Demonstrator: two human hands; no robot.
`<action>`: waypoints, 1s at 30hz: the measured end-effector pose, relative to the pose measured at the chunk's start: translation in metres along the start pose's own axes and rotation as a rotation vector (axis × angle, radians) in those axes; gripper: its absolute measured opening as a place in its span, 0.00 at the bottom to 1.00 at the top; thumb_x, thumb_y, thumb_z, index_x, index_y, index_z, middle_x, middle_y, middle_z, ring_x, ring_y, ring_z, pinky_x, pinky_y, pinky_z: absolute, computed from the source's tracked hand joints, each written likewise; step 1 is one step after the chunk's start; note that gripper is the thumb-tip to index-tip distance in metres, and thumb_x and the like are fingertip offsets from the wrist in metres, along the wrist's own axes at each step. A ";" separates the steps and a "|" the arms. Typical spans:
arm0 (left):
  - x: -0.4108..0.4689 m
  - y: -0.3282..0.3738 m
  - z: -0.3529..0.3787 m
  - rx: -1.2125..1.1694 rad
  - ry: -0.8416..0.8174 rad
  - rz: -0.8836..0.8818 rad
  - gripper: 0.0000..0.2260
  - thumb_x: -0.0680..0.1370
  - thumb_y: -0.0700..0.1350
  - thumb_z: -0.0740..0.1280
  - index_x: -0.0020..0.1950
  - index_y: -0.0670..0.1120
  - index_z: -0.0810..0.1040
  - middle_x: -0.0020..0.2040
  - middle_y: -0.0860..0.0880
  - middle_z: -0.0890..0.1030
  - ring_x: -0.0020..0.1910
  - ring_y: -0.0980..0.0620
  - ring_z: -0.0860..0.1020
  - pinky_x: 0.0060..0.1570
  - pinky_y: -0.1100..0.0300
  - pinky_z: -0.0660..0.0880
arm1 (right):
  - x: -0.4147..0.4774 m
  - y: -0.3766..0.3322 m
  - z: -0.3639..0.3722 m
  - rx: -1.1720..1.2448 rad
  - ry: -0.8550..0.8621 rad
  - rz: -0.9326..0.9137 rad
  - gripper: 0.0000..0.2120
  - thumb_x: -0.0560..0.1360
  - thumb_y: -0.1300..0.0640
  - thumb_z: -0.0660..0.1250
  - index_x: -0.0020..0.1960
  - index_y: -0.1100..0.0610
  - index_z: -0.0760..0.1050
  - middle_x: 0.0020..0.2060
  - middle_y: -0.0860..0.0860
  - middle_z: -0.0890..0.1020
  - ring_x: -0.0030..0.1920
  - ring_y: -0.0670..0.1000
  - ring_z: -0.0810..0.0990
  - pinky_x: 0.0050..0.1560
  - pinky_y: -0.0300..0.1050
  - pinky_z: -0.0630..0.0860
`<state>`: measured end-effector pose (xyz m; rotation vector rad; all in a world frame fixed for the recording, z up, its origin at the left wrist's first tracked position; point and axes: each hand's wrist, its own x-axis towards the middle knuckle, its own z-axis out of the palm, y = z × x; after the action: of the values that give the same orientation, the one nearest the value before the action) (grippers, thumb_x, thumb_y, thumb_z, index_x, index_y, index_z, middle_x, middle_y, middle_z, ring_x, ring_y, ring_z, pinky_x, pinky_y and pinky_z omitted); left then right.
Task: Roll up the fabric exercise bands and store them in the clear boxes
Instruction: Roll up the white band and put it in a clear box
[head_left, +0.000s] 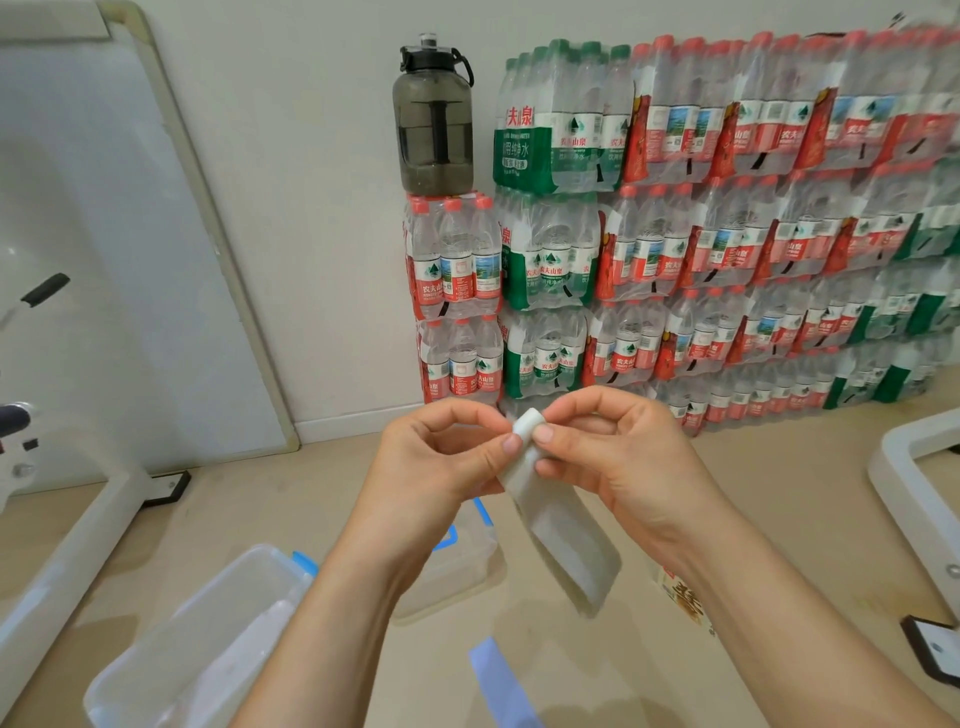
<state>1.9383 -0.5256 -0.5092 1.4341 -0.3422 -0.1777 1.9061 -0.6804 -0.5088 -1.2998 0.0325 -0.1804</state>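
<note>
A white fabric band (558, 530) hangs in the air in front of me, its top end wound into a small roll between my fingers. My left hand (441, 457) pinches the roll from the left and my right hand (613, 457) pinches it from the right. The loose tail dangles down toward the floor. A clear box (171, 654) with blue clips stands at the lower left, with something pale inside it. A second clear box (457, 566) with blue clips lies on the floor under my left forearm, partly hidden. A light blue band (504, 686) lies on the floor at the bottom middle.
Stacked packs of water bottles (727, 234) line the far wall, with a dark jug (434, 119) on top. A whiteboard (104, 260) leans at the left. A white frame (914, 478) sits at the right edge, a printed packet (685, 603) by my right wrist.
</note>
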 end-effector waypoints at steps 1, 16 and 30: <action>0.000 0.000 0.001 0.023 0.034 0.018 0.04 0.69 0.36 0.73 0.39 0.43 0.80 0.40 0.40 0.85 0.39 0.45 0.82 0.46 0.48 0.79 | 0.000 0.001 0.001 -0.012 0.006 -0.008 0.05 0.69 0.71 0.71 0.42 0.64 0.78 0.38 0.61 0.85 0.38 0.53 0.83 0.41 0.42 0.82; 0.004 -0.012 0.008 0.251 0.163 0.176 0.13 0.65 0.31 0.76 0.33 0.46 0.77 0.31 0.53 0.76 0.29 0.60 0.71 0.31 0.68 0.70 | -0.002 0.003 0.006 -0.106 0.006 0.052 0.04 0.70 0.64 0.72 0.45 0.60 0.83 0.39 0.55 0.87 0.40 0.48 0.85 0.43 0.41 0.82; -0.006 0.005 -0.001 0.155 -0.299 0.142 0.19 0.57 0.44 0.79 0.45 0.53 0.80 0.48 0.46 0.82 0.47 0.49 0.76 0.43 0.53 0.70 | -0.002 -0.010 -0.012 0.020 -0.210 0.211 0.21 0.64 0.60 0.71 0.54 0.57 0.69 0.33 0.55 0.80 0.31 0.49 0.77 0.32 0.39 0.76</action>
<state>1.9324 -0.5215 -0.5054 1.5317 -0.7133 -0.2552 1.9019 -0.6938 -0.5026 -1.2798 -0.0110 0.1363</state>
